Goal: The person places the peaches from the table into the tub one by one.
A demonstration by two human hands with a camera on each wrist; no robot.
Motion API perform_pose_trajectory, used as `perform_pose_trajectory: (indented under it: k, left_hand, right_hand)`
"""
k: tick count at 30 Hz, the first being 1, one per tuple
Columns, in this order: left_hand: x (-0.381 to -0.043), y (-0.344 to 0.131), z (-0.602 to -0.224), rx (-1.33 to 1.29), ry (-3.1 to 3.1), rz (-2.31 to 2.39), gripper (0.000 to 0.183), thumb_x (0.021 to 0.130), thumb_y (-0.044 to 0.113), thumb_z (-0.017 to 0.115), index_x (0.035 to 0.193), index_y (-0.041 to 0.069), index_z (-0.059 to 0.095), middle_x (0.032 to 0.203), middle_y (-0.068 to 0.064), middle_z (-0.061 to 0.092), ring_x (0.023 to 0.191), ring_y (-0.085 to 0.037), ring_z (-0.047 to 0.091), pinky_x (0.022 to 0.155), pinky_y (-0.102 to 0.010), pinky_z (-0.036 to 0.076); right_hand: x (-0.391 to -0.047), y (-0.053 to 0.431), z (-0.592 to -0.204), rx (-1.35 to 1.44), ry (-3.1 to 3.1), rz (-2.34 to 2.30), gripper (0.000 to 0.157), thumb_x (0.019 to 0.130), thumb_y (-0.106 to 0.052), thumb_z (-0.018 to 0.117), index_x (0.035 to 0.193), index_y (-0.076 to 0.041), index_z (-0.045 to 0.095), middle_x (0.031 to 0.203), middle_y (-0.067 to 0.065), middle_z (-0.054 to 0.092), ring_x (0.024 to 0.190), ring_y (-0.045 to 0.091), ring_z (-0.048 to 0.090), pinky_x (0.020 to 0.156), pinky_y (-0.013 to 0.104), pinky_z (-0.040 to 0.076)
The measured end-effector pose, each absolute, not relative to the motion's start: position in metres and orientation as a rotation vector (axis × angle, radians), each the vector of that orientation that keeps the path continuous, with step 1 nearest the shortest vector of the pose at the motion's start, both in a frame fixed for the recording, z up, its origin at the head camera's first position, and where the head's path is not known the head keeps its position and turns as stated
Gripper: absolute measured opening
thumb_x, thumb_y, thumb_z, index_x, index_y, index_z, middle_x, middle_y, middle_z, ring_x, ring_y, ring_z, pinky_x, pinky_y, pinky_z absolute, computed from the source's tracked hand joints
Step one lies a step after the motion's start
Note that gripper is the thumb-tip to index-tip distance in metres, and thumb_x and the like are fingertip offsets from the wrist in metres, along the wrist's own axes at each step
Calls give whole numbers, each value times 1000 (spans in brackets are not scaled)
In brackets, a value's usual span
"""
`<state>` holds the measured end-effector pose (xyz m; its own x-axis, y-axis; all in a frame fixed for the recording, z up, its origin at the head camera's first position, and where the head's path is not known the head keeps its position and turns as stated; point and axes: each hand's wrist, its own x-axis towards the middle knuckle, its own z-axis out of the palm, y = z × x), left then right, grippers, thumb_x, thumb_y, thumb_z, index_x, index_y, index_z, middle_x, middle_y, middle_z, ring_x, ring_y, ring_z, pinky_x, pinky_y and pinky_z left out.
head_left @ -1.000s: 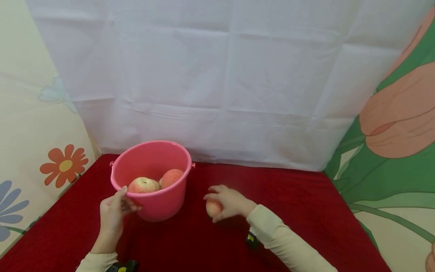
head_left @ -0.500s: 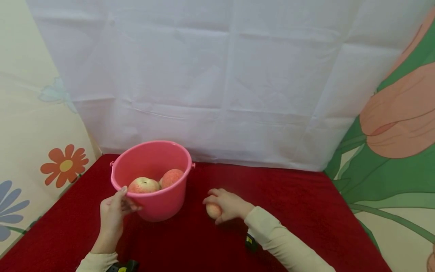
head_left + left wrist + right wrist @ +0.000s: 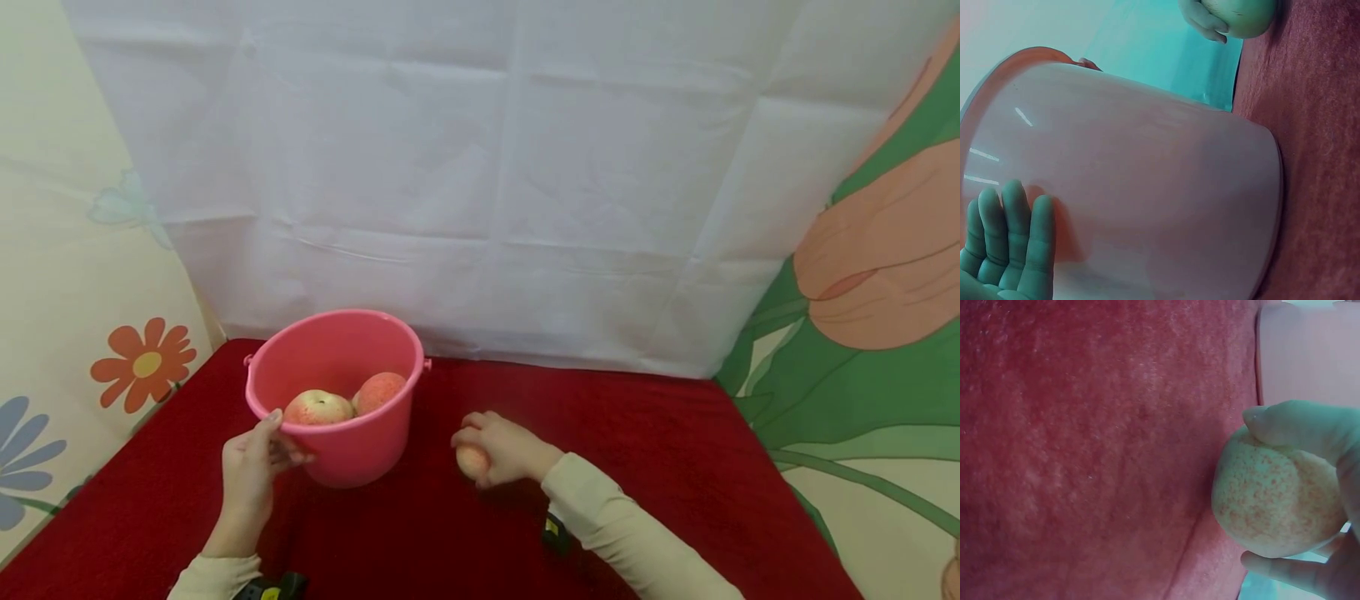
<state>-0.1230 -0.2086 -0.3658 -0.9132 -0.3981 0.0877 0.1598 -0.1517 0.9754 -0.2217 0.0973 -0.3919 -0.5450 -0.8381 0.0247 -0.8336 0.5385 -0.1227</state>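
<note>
My left hand (image 3: pixel 251 475) grips the near left rim of a pink bucket (image 3: pixel 356 454), thumb over the edge and fingers against the outer wall. Inside lie a yellow-and-red peach (image 3: pixel 318 408) and a redder peach (image 3: pixel 380 392), with part of another between them. To the right of the bucket my right hand (image 3: pixel 506 450) holds a small speckled peach (image 3: pixel 472 461) low over the red cloth. In the right wrist view the thumb (image 3: pixel 1300 425) lies along one side of this peach and the fingers (image 3: pixel 1285 572) along the other.
Red cloth (image 3: pixel 637 442) covers the table. A white sheet (image 3: pixel 480 192) hangs along the back edge, with flower-printed panels at the left (image 3: pixel 82 275) and right (image 3: pixel 870 333). The bucket stands near the back left, its handle knob (image 3: pixel 427 364) facing the right hand.
The right hand's fingers have closed further round the peach, covering more of it, with only a slight shift in place. The left hand and the bucket stay where they were.
</note>
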Motion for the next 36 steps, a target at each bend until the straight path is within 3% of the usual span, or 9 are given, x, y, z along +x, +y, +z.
perform_pose_trajectory:
  k: [36]
  left_hand:
    - [-123, -210, -366, 294, -1749, -2137, 46, 95, 25, 47, 52, 10, 56, 46, -1, 55, 45, -11, 60, 52, -24, 53]
  right_hand:
    - [-228, 115, -337, -1569, 2815, -224, 59, 62, -28, 80, 114, -13, 57, 119, 10, 49, 105, 25, 47, 81, 37, 46]
